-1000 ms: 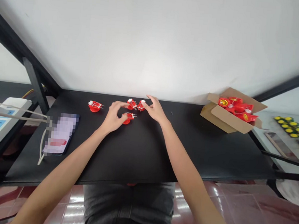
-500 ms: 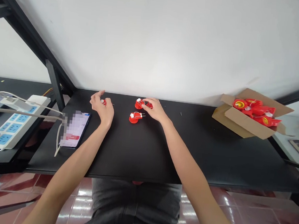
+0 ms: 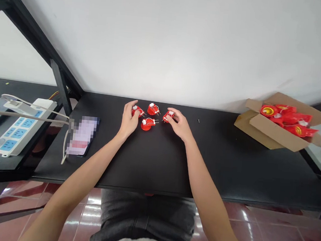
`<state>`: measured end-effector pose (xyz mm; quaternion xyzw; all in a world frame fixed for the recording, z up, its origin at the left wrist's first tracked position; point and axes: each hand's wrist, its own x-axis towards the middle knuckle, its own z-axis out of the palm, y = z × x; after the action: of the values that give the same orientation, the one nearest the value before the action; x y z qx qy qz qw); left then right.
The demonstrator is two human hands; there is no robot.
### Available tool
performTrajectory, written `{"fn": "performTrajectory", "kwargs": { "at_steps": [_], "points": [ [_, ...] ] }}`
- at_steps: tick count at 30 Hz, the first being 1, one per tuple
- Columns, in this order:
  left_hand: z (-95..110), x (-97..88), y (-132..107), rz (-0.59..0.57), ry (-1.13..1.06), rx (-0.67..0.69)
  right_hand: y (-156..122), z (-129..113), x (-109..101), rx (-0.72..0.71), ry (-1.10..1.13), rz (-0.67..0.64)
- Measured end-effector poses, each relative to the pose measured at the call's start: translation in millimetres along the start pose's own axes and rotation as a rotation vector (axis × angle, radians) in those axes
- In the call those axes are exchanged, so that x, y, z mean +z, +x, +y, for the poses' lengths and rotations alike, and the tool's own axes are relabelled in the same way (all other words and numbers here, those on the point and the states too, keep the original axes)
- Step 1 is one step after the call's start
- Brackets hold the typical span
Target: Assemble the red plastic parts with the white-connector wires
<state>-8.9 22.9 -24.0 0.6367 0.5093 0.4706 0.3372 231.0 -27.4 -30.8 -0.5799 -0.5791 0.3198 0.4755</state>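
A black desk (image 3: 150,172) stands against a white wall (image 3: 167,42) over glossy red tiles (image 3: 274,231).

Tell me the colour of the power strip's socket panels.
The socket panels are light blue, set in a white power strip; the head view shows them.

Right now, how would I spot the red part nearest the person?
On the black desk, four small red parts with metal pins sit between the hands. Yours is the nearest to the person, pins pointing right, touched by neither the left hand nor the right hand.
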Motion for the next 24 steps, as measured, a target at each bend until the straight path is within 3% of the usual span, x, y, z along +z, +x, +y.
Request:
{"fn": "performTrajectory", "kwargs": {
  "at_steps": [5,15,19,24],
  "points": [
    [-5,4.0,0,-0.055,-0.057,0.014,-2,6,-9,0.032,0.075,0.028],
    [13,-1.0,-7,0.060,0.039,0.205,-1,3,-11,0.025,0.008,0.107],
    [19,-1.9,-14,-0.086,0.085,0.276,-3,0,-11,0.051,-0.036,0.127],
    [16,5.4,-18,-0.312,0.307,0.524,-5,-3,-6,-0.004,-0.060,0.044]
  ]
}}
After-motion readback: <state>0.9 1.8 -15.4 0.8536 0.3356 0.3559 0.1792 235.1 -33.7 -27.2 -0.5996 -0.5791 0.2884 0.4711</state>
